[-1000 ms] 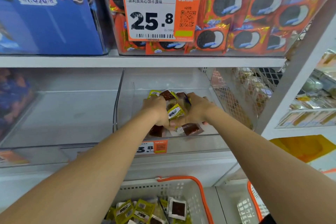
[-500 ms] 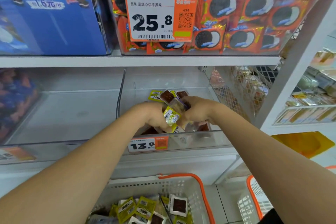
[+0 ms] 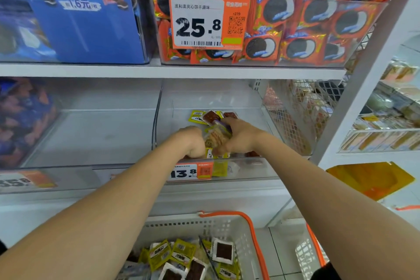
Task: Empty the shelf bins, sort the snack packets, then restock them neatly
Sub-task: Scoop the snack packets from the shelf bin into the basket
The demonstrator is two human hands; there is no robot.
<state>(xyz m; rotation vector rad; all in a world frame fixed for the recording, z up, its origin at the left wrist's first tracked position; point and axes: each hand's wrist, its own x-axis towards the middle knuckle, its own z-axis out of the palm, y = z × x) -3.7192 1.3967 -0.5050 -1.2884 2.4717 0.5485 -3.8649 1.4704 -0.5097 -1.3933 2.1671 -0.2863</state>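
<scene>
Shelving [image 3: 172,71]: white boards carry clear bins at arm height, so both forearms reach straight in over a low front wall.
Upper bins: orange cookie packs [image 3: 306,29] stand packed behind the 25.8 price tag [image 3: 204,22]. A blue carton [image 3: 84,20] fills the bin beside them. Neither is being handled.
Basket [image 3: 254,245]: white with an orange rim, it stands below the working bin. It holds a loose mix of yellow-green and brown-windowed basket packets [image 3: 181,254], probably sorted stock waiting to go up.
Middle bin [image 3: 250,166]: clear-walled. A back row [image 3: 211,117] of yellow and brown packets lies against the rear, and a few more lie near the front wall.
Right hand [image 3: 238,137]: fingers curled round the right side of the bundle, thumb toward the near edge.
Left hand [image 3: 193,141]: fingers folded tight against the bundle's left side, though the fingertips are hidden.
Bundle [image 3: 216,137]: a handful of snack packets squeezed between the two hands, just inside the middle bin and in front of the back row. The two-sided grip likely keeps the stack squared so it sets down neatly. Restocking looks partly done.
13.8 tag [image 3: 191,171]: clipped to the front wall, directly under the hands.
</scene>
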